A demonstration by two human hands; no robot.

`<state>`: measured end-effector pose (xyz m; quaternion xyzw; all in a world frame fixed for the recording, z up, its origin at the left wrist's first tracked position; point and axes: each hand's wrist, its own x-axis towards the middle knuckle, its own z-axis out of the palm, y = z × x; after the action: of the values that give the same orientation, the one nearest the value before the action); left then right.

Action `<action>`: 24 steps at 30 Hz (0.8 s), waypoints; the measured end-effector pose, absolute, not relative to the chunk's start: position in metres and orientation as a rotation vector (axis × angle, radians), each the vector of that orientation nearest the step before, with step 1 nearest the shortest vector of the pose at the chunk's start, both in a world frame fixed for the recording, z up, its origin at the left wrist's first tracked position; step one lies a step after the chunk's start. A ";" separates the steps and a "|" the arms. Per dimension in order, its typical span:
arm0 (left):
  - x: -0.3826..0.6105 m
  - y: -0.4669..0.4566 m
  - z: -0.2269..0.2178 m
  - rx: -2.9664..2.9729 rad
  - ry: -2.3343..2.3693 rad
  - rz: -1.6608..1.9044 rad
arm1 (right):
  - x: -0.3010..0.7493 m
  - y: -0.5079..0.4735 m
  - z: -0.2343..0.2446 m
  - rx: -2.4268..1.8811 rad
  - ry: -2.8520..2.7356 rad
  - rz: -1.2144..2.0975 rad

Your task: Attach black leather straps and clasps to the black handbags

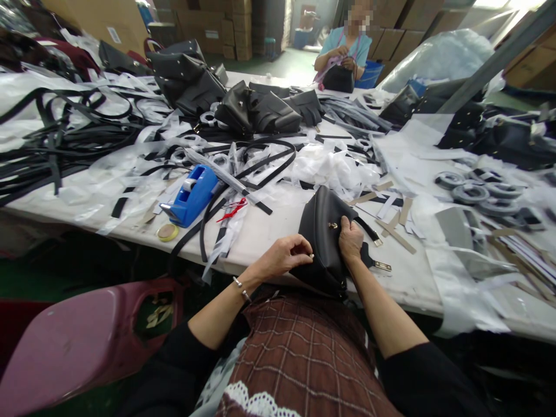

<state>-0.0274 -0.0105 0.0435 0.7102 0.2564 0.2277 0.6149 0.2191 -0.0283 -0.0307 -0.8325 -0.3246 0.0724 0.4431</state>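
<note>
Bag: black one (324,229), propped on the near edge of the desk (269,231), with its bottom hanging off toward my lap.
Left grip (287,253): fingertips pinched on a small shiny bit at the bag's left side. It's too small to tell what it is.
Right grip (350,236): clenched over the bag's top, just beside the gold clasp (333,225).
Worry 1: the bag is only half on the desk, so if either grip slackens I reckon it slides into my lap or onto the floor.
Worry 2: that left pinch is tiny. A hard tug could pop the shiny bit out of my fingertips, or drag metal across the leather and mark it.
Worry 3: a dark tab (367,255) with a metal end lies just right of the bag, by my right wrist. If I swing the bag round, it could catch the tab and sweep it off the edge.
Worry 4: the tape roll (167,232) sits right at the desk edge beside the blue dispenser (191,194), and the red snips (234,208) are buried in loose straps nearby. A careless left elbow could knock the roll off or find the snips.
Co-worker: a person (343,49) at the far end, well apart, so no clash there.
</note>
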 end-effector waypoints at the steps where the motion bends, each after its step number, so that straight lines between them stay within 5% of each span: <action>1: -0.025 -0.010 0.043 1.615 0.592 0.509 | 0.219 -0.028 -0.031 -2.066 -0.804 0.180; 10: -0.021 -0.013 0.052 1.810 0.566 0.508 | 0.219 -0.028 -0.030 -2.065 -0.801 0.183; 18: -0.053 -0.010 0.017 1.187 0.635 0.708 | 0.219 -0.029 -0.029 -2.063 -0.817 0.181; 24: -0.054 -0.020 0.009 1.297 0.719 0.496 | 0.220 -0.030 -0.029 -2.066 -0.826 0.185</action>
<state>-0.0537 -0.0197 0.0092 0.5845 0.3238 0.2236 0.7096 0.2195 -0.0298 -0.0288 -0.8313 -0.3324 0.0746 0.4392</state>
